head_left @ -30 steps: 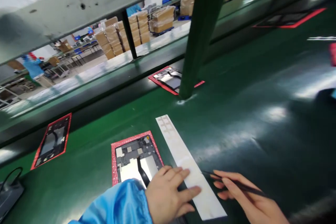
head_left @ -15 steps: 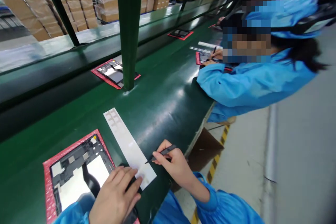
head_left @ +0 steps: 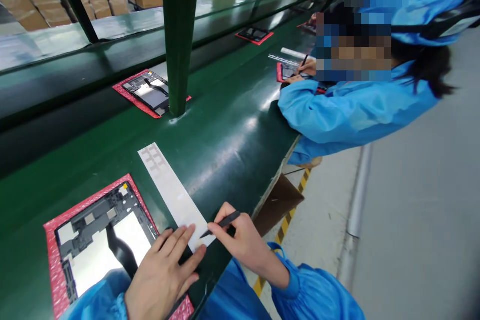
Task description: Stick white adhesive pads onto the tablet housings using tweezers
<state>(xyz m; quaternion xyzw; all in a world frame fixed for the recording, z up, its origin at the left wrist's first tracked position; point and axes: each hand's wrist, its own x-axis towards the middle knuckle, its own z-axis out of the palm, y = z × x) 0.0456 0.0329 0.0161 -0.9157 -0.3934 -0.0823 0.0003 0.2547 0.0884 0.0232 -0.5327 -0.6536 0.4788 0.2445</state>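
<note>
My right hand [head_left: 242,237] is closed in a pen-like grip on slim black tweezers [head_left: 228,219]. Their pointed tip meets the near end of a white sticker strip [head_left: 180,200], which lies slantwise on the green bench. Pale brown patches mark the strip's far end. My left hand [head_left: 167,270] rests with fingers stretched out, the fingertips on the strip's near left edge. Left of it, and partly covered by my left hand and sleeve, an opened tablet [head_left: 108,240] with a black ribbon cable lies on a red bubble-wrap sheet [head_left: 52,270].
A green post [head_left: 178,40] rises from the bench [head_left: 221,130]. Behind it lies another opened tablet [head_left: 148,91] on red wrap. At right, a co-worker in blue [head_left: 345,110] bends over similar parts. An open cardboard box [head_left: 279,202] stands below the bench edge.
The tweezers' tip has shifted toward the strip's near end, closer to my left fingers. My left fingers lie further onto the strip. The whole view has tilted down slightly.
</note>
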